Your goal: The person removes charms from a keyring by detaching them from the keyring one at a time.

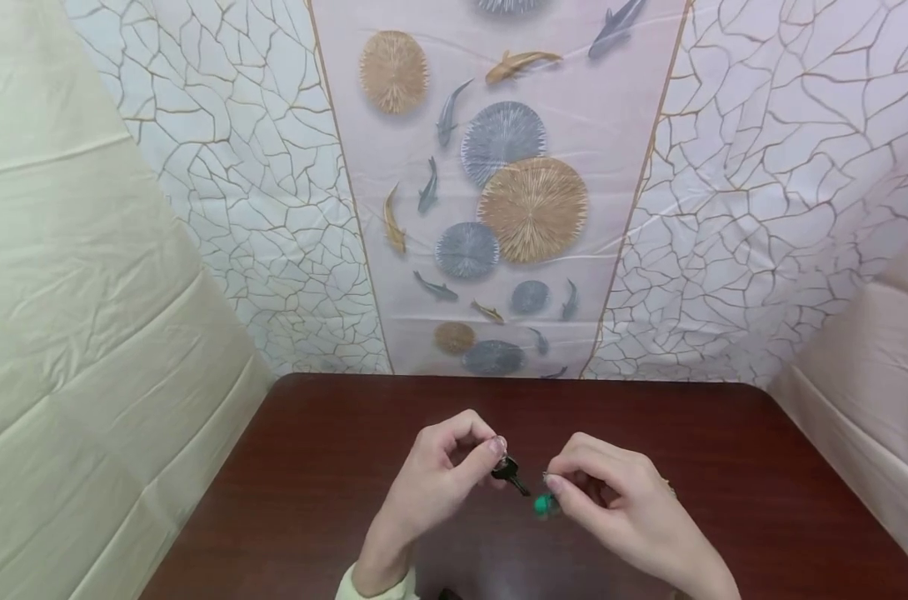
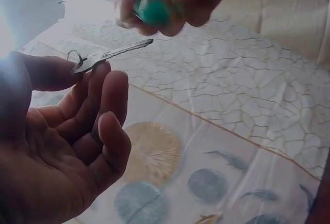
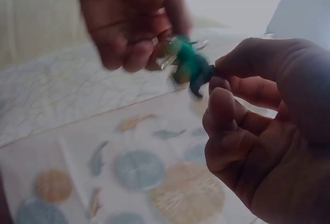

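Over the dark table, my left hand [image 1: 431, 479] pinches a key [image 1: 510, 473] with a dark head between thumb and fingertips. Its blade points down toward the right hand, and a thin metal ring [image 2: 75, 56] shows at the head in the left wrist view. My right hand [image 1: 622, 496], close by on the right, pinches the upper end of a small green charm [image 1: 546, 505]. Blurred in the right wrist view, this charm [image 3: 191, 61] has darker parts and hangs from the thumb and fingertips. In the head view a narrow gap separates key and charm.
The reddish-brown table [image 1: 311, 467] spans the space below both hands. A patterned cloth [image 1: 491, 292] hangs behind its far edge, with plain pale cloths [image 1: 64, 333] at the sides. Part of a small dark thing [image 1: 448, 594] shows at the bottom edge.
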Demonstrator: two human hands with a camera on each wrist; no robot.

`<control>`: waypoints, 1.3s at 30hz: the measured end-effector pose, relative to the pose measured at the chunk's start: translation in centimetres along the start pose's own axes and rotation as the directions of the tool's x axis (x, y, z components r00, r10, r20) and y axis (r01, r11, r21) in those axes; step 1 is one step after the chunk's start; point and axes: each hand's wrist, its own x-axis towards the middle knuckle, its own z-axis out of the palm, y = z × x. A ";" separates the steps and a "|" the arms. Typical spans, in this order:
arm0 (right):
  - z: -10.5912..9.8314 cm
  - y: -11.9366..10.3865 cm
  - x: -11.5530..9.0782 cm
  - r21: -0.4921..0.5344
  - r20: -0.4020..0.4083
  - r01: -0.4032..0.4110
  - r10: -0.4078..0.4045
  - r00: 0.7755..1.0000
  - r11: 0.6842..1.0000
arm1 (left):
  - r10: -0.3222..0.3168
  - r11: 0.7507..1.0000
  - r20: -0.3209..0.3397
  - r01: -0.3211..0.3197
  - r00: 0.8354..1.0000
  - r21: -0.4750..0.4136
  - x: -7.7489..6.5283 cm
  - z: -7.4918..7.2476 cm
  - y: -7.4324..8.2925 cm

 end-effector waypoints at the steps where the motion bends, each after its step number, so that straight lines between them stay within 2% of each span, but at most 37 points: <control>1: -0.1 0.3 -0.2 -0.027 0.006 -0.025 0.025 1.000 0.999 | -0.007 1.000 0.015 0.007 1.000 -0.003 -0.1 0.0 -0.1; 4: -0.1 1.2 -1.0 -0.082 0.009 -0.077 0.078 0.997 0.994 | -0.016 1.000 0.074 0.018 0.997 -0.025 -0.2 -0.2 -0.4; 10: 0.1 3.4 -2.7 -0.091 0.031 -0.121 0.124 0.992 0.989 | -0.055 0.997 0.174 0.062 0.983 -0.035 -0.4 -1.0 -1.2; 15: -0.2 4.7 -4.2 -0.150 0.046 -0.216 0.225 0.973 0.965 | -0.084 0.995 0.224 0.093 0.971 -0.027 -0.8 -2.0 -2.4; 19: -0.6 5.1 -5.3 -0.219 0.047 -0.317 0.335 0.941 0.923 | -0.154 0.987 0.229 0.160 0.961 -0.008 -1.3 -3.0 -3.2; 24: -1.0 5.9 -6.6 -0.225 0.094 -0.399 0.427 0.899 0.889 | -0.259 0.966 0.218 0.250 0.941 0.068 -1.8 -4.0 -4.2; 30: -1.2 7.3 -8.1 -0.153 0.189 -0.451 0.474 0.860 0.879 | -0.330 0.944 0.231 0.320 0.915 0.082 -2.4 -4.9 -6.1; 34: -1.1 8.8 -9.0 -0.159 0.203 -0.452 0.477 0.855 0.878 | -0.355 0.935 0.255 0.348 0.900 0.072 -2.8 -5.7 -7.7; 39: -1.2 10.6 -10.1 -0.143 0.227 -0.495 0.515 0.826 0.857 | -0.393 0.919 0.263 0.383 0.881 0.090 -3.0 -6.5 -10.4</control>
